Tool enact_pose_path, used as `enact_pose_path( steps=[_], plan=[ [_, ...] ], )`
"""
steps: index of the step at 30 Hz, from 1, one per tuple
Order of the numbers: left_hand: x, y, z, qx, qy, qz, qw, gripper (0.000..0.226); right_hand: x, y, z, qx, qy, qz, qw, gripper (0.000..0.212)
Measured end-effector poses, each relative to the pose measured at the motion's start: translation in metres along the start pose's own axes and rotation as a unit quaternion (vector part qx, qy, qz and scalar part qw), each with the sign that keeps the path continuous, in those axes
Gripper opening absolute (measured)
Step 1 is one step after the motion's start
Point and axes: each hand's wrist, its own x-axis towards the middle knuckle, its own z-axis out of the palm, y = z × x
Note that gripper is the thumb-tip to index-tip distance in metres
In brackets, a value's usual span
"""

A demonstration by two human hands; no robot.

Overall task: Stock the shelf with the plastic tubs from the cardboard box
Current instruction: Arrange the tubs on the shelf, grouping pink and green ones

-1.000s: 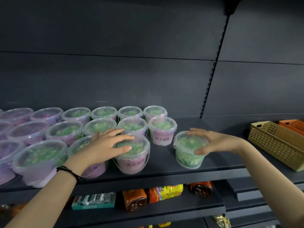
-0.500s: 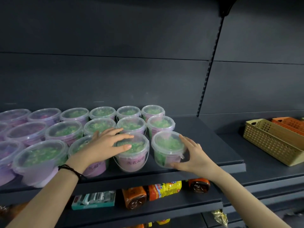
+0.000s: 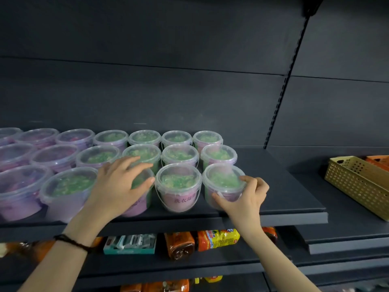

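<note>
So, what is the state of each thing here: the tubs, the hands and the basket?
rightmost front tub: upright, lid on, standing on the shelf.
right hand: gripping that tub's side.
left hand: fingers straight, resting on a lidded tub.
labelled front tub: upright, lid on.
yellow basket: upright, contents hidden.

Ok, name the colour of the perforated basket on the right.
Yellowish tan basket, clearest in the head view.
</note>
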Motion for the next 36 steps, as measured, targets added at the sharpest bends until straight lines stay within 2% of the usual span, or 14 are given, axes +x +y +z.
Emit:
enact_pose_path(
  steps=[2, 7, 11, 14, 17, 19, 21, 22, 24, 26, 29, 32, 36],
  plan=[
    [-0.009, -0.007, -0.003, 0.012, 0.007, -0.018, 1.000, 0.066, -0.002, -0.002, 0.008, 0.039, -0.004, -0.010, 0.999, 0.082],
    [-0.036, -0.021, -0.003, -0.007, 0.070, -0.034, 0.997, 0.062, -0.012, 0.013, 0.005, 0.081, -0.102, -0.020, 0.991, 0.094],
    [-0.053, -0.017, 0.007, -0.016, 0.125, -0.029, 0.992, 0.054, -0.011, 0.023, -0.003, 0.090, -0.101, -0.046, 0.990, 0.096],
    [-0.056, -0.015, 0.012, -0.020, 0.118, -0.033, 0.992, 0.054, -0.006, 0.020, -0.002, 0.085, -0.103, -0.030, 0.991, 0.095],
    [-0.052, -0.020, 0.010, -0.028, 0.111, -0.029, 0.993, 0.054, -0.004, 0.019, -0.003, 0.085, -0.144, -0.033, 0.985, 0.094],
    [-0.053, -0.021, 0.009, -0.031, 0.104, -0.023, 0.994, 0.056, 0.003, 0.018, -0.008, 0.142, -0.144, -0.002, 0.979, 0.079],
    [-0.056, -0.022, 0.008, -0.022, 0.099, -0.022, 0.995, 0.059, 0.022, 0.019, -0.011, 0.197, -0.099, 0.064, 0.973, 0.059],
    [-0.058, -0.023, 0.007, -0.014, 0.097, -0.025, 0.995, 0.060, 0.035, 0.019, -0.011, 0.203, -0.085, 0.096, 0.971, 0.058],
    [-0.059, -0.024, 0.005, 0.001, 0.084, -0.033, 0.996, 0.059, 0.066, 0.020, -0.010, 0.209, -0.121, 0.149, 0.959, 0.056],
    [-0.058, -0.023, 0.004, 0.014, 0.056, -0.033, 0.998, 0.060, 0.091, 0.023, -0.003, 0.218, -0.200, 0.191, 0.936, 0.056],
    [-0.057, -0.019, 0.008, 0.029, 0.026, -0.025, 0.999, 0.061, 0.105, 0.027, 0.008, 0.216, -0.284, 0.199, 0.913, 0.059],
    [-0.058, -0.015, 0.011, 0.038, 0.027, -0.016, 0.999, 0.057, 0.103, 0.028, 0.009, 0.202, -0.284, 0.182, 0.920, 0.051],
    [-0.062, -0.016, 0.009, 0.029, 0.059, -0.010, 0.998, 0.055, 0.107, 0.026, 0.002, 0.162, -0.304, 0.180, 0.921, 0.056]
  ],
)
